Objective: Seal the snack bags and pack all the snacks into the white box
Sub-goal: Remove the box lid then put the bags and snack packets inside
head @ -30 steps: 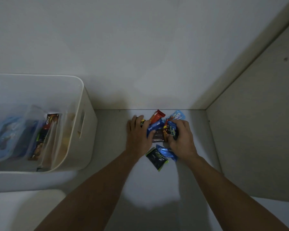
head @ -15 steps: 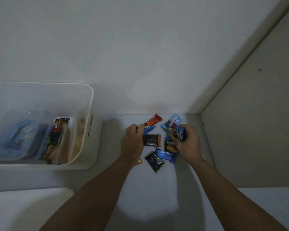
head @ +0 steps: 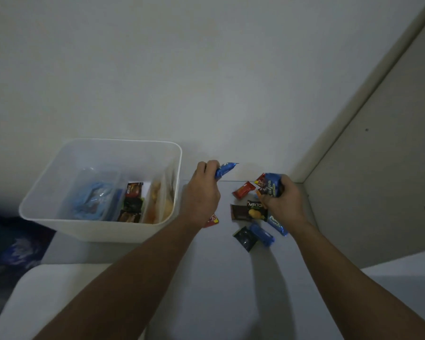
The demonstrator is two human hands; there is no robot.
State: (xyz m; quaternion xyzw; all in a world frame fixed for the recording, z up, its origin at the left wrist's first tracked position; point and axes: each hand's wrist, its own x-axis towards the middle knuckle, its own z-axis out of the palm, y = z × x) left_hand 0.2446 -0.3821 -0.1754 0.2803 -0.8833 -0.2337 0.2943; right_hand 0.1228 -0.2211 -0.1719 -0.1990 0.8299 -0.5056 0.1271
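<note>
Risk is lying mainly in the right hand (head: 281, 201), which is clutching a bunch of small packets (head: 269, 185) at once, fingers curled round them; the wrappers look slick, so one is likely to be slipping out on the way across and dropping onto the white surface (head: 206, 278) or behind the box. The left hand (head: 203, 190) is gripping a single blue packet (head: 225, 169) between curled fingers and thumb, its free end sticking out to the right; that hold looks firmer, though the hand is hovering just beside the white box (head: 101, 231), not over it, so an early release would be missing the opening. A red packet (head: 212, 220) is lying half hidden under the left wrist and could be getting overlooked.

The white box is standing upright to the left of both hands, near the back wall. It is translucent-walled with rounded corners. Inside, clear bags are standing on edge: a bluish one (head: 93, 198) at the left, dark packets (head: 133, 202) in the middle, yellowish snacks (head: 157, 202) at the right. Whether those bags are sealed cannot be told in this dim light. Loose packets are still waiting on the surface between the hands: a red one (head: 243, 190), a brown one (head: 239, 212), a dark one with a mango picture (head: 255, 211), a black one (head: 245, 238) and two blue ones (head: 261, 234).
</note>
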